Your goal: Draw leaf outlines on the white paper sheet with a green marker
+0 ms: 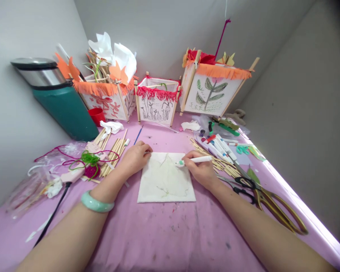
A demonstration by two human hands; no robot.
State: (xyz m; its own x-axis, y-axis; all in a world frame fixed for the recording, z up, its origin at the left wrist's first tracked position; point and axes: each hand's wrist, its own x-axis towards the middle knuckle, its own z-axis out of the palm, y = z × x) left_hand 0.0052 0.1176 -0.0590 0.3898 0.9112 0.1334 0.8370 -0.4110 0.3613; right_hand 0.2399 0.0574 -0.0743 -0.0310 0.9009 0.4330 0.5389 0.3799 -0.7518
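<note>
A white square sheet (166, 190) with faint pale green lines lies flat on the pink-covered table. At its top left corner is my left hand (136, 158), its fingers curled and pressed together on the sheet's edge. A pale green bangle (96, 202) circles my left wrist. My right hand (200, 172) is closed around a white marker (201, 159) at the sheet's right edge. The marker's green tip end points left, over or touching the sheet; I cannot tell which.
Thin wooden sticks (112, 154), green yarn (90, 158) and a glue gun (73, 173) lie left. On the right are markers (221, 146) and large scissors (274, 206). Behind stand fringed paper lanterns (158, 107) and a teal bottle (65, 107).
</note>
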